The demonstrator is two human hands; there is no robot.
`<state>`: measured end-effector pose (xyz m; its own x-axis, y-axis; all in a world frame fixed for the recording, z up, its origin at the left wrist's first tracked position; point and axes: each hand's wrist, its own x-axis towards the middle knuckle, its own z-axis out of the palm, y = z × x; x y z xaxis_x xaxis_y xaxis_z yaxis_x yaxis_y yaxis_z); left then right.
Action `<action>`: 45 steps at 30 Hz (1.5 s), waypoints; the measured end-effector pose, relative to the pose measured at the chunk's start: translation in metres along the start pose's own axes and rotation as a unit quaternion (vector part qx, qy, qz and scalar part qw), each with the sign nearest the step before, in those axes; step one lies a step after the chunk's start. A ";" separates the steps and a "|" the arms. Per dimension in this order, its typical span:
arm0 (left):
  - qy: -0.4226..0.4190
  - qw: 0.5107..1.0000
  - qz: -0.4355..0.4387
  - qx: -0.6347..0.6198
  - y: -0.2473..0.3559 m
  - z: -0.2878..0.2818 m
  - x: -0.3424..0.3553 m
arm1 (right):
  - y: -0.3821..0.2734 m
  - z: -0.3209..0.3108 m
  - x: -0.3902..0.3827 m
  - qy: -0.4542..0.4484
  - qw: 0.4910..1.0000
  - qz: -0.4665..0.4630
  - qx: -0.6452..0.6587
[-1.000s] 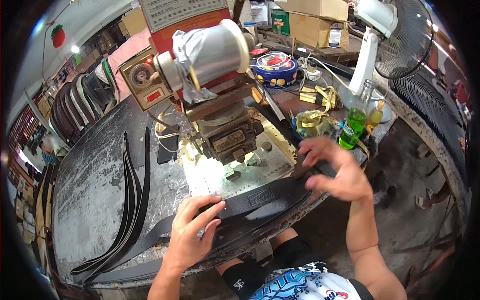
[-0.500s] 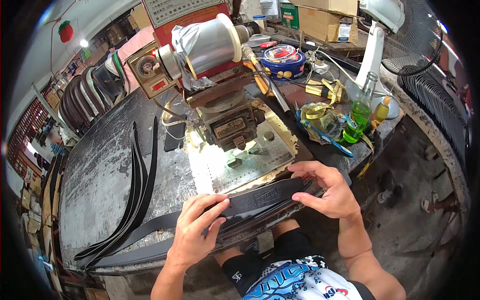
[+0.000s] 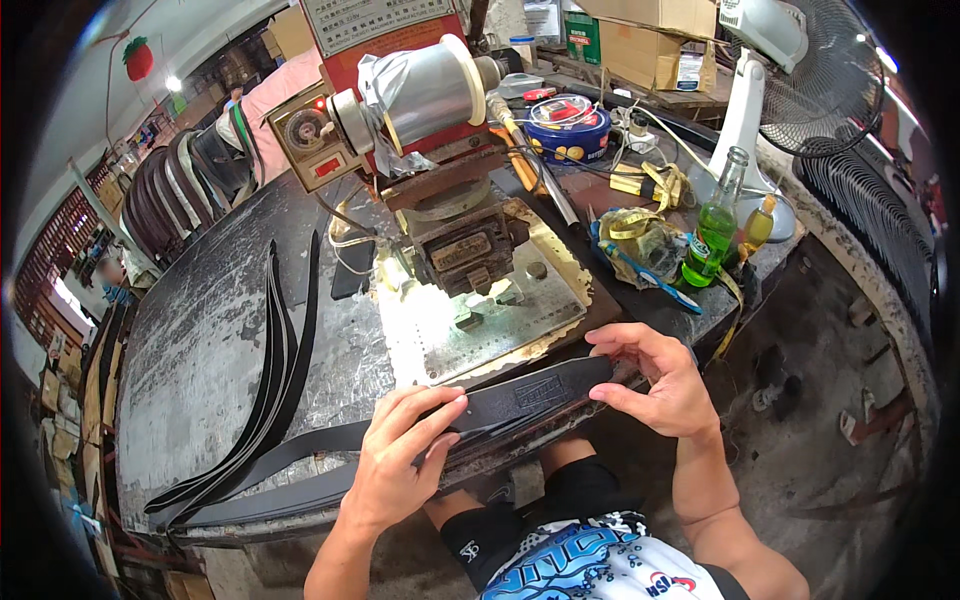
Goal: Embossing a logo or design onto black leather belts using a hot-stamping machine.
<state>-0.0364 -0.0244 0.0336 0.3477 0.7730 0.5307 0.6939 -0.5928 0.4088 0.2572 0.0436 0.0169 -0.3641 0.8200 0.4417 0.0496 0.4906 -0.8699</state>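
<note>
At the near edge of the bench, a dark leather strap is held level between both hands. The left hand is closed on it from below and the right hand pinches its end. The strap could be pulled askew if one grip slackens, since its long tail trails left across the bench. The lit plate of the stamping press lies just beyond the fingers, so they could be caught there.
</note>
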 end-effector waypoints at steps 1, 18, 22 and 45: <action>0.000 1.000 0.001 0.000 0.001 0.000 0.001 | 0.001 0.000 0.000 0.005 1.000 -0.014 0.002; 0.005 1.000 0.010 0.005 0.001 0.005 -0.001 | 0.010 -0.001 -0.007 0.012 1.000 -0.005 0.006; 0.011 1.000 0.014 -0.002 -0.002 0.007 -0.002 | 0.012 -0.001 -0.008 0.016 1.000 0.007 0.014; 0.018 0.999 0.029 -0.030 -0.012 0.011 -0.005 | 0.011 0.001 -0.008 0.023 1.000 -0.001 -0.005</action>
<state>-0.0392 -0.0187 0.0182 0.3620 0.7295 0.5804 0.6343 -0.6490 0.4201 0.2602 0.0417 0.0037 -0.3209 0.8321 0.4525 0.0584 0.4942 -0.8674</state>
